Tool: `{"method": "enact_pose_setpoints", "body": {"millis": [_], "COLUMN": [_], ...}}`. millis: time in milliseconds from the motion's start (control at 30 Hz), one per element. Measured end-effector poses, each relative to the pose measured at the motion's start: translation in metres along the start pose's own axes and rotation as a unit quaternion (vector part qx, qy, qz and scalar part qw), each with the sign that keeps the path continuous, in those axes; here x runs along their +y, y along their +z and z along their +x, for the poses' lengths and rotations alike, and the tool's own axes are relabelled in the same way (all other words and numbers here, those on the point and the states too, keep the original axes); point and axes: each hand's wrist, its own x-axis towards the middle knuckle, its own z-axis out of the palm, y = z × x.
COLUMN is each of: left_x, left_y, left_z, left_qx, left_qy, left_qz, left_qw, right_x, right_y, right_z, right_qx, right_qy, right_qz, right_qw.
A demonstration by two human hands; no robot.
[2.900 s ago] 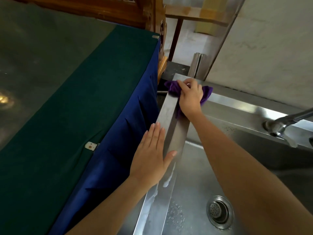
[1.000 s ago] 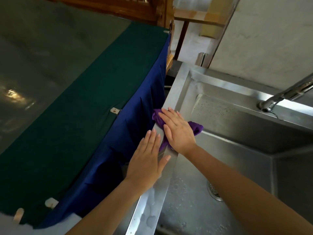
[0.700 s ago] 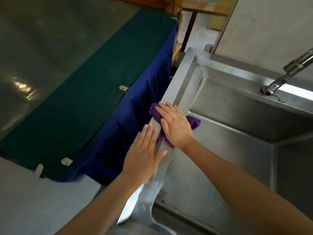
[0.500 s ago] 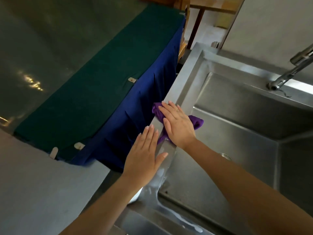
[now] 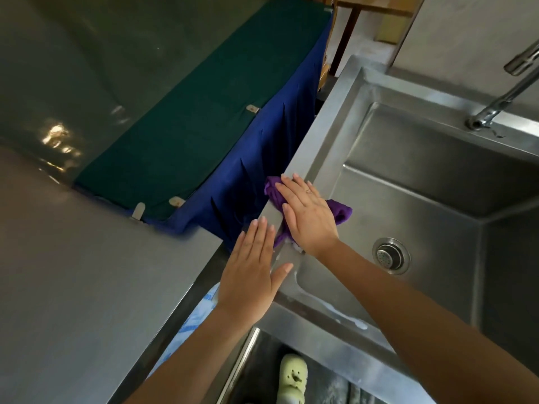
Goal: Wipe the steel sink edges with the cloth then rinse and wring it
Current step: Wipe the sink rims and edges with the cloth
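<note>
While the purple cloth (image 5: 339,212) is lying on the sink's left rim (image 5: 318,141), nearer the front corner than before, the right hand (image 5: 309,217) is pressing it flat, open; the left hand (image 5: 250,275) is resting open just beside it.

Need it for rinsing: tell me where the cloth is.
The purple cloth lies on the sink's left edge, pressed flat under the right hand, just ahead of the left hand.
</note>
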Motion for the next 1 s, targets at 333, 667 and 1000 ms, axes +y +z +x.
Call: {"method": "enact_pose_setpoints", "body": {"millis": [333,667,1000], "left_x": [-0.001,-0.002,-0.001], "left_y": [0.0,0.005,0.006], "left_z": [-0.057,-0.08,-0.081], "left_qx": [-0.01,-0.012,0.012], "left_qy": [-0.056,-0.059,-0.054], "left_qz": [-0.041,-0.039,-0.063], "left_qw": [0.998,0.997,0.996], "right_x": [-0.042,-0.066,-0.076], "right_y": [-0.001,-0.008,-0.017], "right_z": [-0.037,-0.067,-0.091], "right_qx": [-0.041,-0.104,-0.129], "right_qy": [0.007,0.0,0.042], "right_qz": [-0.008,-0.01,0.077], "right_qw": [0.999,0.994,0.988]}}
